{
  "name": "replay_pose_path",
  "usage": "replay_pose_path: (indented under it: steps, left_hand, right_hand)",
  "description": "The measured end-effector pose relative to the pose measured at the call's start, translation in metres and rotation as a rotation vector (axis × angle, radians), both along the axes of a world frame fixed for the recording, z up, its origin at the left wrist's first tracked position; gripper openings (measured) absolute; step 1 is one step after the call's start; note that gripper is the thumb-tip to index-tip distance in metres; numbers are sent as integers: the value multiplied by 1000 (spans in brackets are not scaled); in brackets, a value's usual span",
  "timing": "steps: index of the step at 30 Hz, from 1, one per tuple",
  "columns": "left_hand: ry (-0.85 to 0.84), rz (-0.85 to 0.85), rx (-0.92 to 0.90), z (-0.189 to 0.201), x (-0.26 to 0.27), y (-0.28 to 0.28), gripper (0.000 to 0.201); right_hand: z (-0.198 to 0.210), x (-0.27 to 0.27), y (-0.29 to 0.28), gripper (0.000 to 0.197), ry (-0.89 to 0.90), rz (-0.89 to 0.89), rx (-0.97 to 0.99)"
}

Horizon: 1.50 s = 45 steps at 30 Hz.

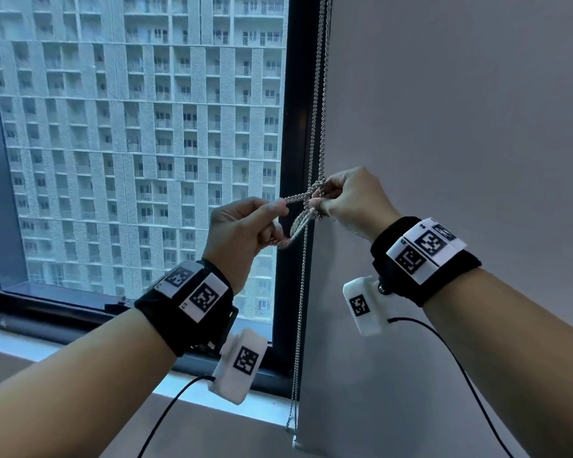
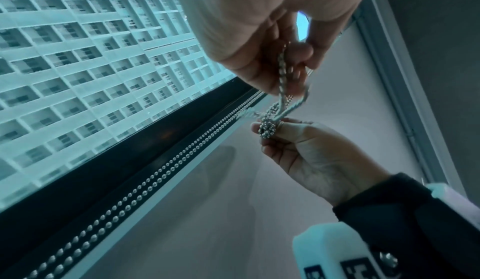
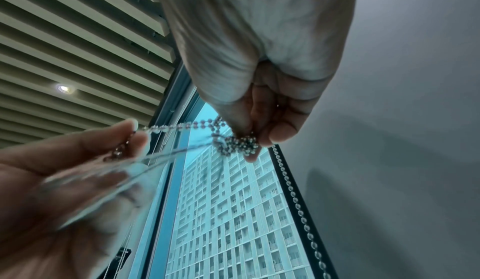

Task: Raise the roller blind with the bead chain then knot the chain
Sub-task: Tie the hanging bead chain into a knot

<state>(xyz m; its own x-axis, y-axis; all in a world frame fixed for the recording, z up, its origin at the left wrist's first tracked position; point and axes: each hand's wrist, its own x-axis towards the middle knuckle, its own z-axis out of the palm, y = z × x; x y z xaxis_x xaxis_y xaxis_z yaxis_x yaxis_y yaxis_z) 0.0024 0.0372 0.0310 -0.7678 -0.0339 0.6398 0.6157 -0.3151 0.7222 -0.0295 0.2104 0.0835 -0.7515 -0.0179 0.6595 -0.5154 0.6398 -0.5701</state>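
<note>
The silver bead chain (image 1: 317,104) hangs in two strands along the black window frame (image 1: 291,133). At chest height it is gathered into a loose knot (image 1: 309,206). My right hand (image 1: 321,201) pinches that bunch of beads (image 3: 236,142) between thumb and fingertips. My left hand (image 1: 280,209) sits just left of it and pinches a doubled strand (image 3: 166,127) that runs out of the knot. A loop (image 1: 295,230) sags below between the hands and is blurred in the right wrist view. Below the knot the chain (image 1: 300,325) drops straight down. The window pane (image 1: 129,143) is uncovered.
A grey blind fabric (image 1: 444,127) covers the area right of the frame, with its bottom bar (image 1: 296,444) low down. The window sill (image 1: 212,398) runs below my left forearm. Wrist camera cables (image 1: 470,381) hang from both wrists. A slatted ceiling (image 3: 78,47) is overhead.
</note>
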Motion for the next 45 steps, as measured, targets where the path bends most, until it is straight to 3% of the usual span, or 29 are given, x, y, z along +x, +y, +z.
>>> replay_pose_path:
  steps: [5,9,15,18,21,24,30,36,39,45]
  left_hand:
    - [82,128,-156,-8,-2,1,16]
    - [-9,90,-247,-21,-8,0,20]
    - [-202,-124,-115,-22,-4,16,27]
    - [-175,-70,-80,-12,-5,25,20]
    - [-126,89,-108,-11,-10,27,17]
    - [-81,170,-119,-17,-12,29,16]
    - [-115,99,-69,-35,-8,36,17]
    - [-135,0,-57,-44,3,43,23]
    - [-132,9,-66,-48,4,43,23]
    - [-145,32,-80,-57,-4,37,20]
  right_hand:
    - [-4,-1,7,10,3,4,-40]
    - [-10,-2,8,13,0,21,-110]
    - [-19,5,-1,12,57,61,-135]
    - [-23,9,-6,2,99,75,-163]
    - [-25,13,-8,22,108,99,-193]
    - [-25,16,-8,18,97,142,-210]
    - [-26,20,-6,12,-17,284,-237]
    - [-30,23,-8,14,-85,302,-296]
    - [-28,25,-8,24,-114,301,-330]
    - [-21,25,-12,21,-72,292,-382]
